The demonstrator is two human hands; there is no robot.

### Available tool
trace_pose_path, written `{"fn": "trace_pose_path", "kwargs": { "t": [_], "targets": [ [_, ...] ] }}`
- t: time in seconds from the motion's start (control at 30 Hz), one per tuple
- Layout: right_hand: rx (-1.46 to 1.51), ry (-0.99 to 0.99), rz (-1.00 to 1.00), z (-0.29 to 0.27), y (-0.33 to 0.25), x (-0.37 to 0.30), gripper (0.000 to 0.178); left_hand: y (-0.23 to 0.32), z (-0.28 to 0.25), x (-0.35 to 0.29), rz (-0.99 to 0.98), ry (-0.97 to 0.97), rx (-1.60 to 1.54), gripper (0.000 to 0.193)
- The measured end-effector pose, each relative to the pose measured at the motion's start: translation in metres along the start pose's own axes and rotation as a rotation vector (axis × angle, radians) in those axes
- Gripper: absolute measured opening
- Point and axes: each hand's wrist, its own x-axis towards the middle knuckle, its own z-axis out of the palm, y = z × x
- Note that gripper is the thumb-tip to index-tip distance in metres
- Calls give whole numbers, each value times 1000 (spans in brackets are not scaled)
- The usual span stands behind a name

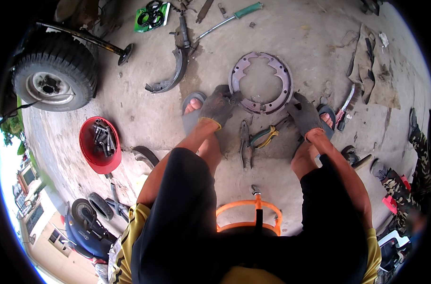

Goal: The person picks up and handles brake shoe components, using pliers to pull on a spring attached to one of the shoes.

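Note:
Two curved brake shoes lie end to end on the concrete floor in front of me, forming a ring: the left brake shoe [237, 74] and the right brake shoe [285, 75]. My left hand [217, 106], in a dark glove, has its fingers closed at the lower outer edge of the left shoe. At the lower right edge of the ring, my gloved right hand [305, 115] pinches the other shoe, with its fingertips partly hidden. Between my feet lie grey pliers [245, 144] and a second pair of pliers with yellow and green handles [266, 136].
Another brake shoe [175, 75] and a green-handled screwdriver [234, 20] lie farther off. On the left are a red helmet [85, 142] full of metal parts and a wheel [47, 87]. A knife [346, 106] lies right of my foot. An orange stool frame [236, 204] stands beneath me. Another person's legs [400, 189] are at right.

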Motion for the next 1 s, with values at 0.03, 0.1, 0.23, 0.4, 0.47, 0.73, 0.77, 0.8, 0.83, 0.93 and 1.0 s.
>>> {"fn": "trace_pose_path", "kwargs": {
  "t": [0.03,0.1,0.23,0.4,0.47,0.73,0.77,0.8,0.83,0.93,1.0],
  "targets": [
    [-1,17,-24,2,4,-4,65,0,1,-1,-4,-7,-14,58],
    [-27,38,-77,5,14,-11,63,-5,2,0,-5,-11,36,60],
    [107,-13,-58,10,32,-16,57,-38,4,6,194,269,548,56],
    [-13,-70,-105,13,21,-22,50,-70,-13,-16,172,547,562,48],
    [-192,-52,-192,10,5,-33,49,-68,-17,-29,381,1201,982,53],
    [-496,-125,-123,6,-9,-49,52,-82,-70,-60,270,672,223,37],
    [-474,-95,-174,8,0,-45,51,-95,-74,-67,291,761,339,34],
    [-411,-102,-247,9,10,-41,51,-108,-74,-75,146,875,43,34],
    [-398,-112,-247,10,21,-38,51,-122,-75,-85,49,948,-213,34],
    [-372,-139,-254,8,44,-31,51,-171,-91,-121,79,1315,399,46],
    [-316,-156,-259,6,50,-29,50,-205,-101,-157,-240,1269,472,56]
  ]
}}
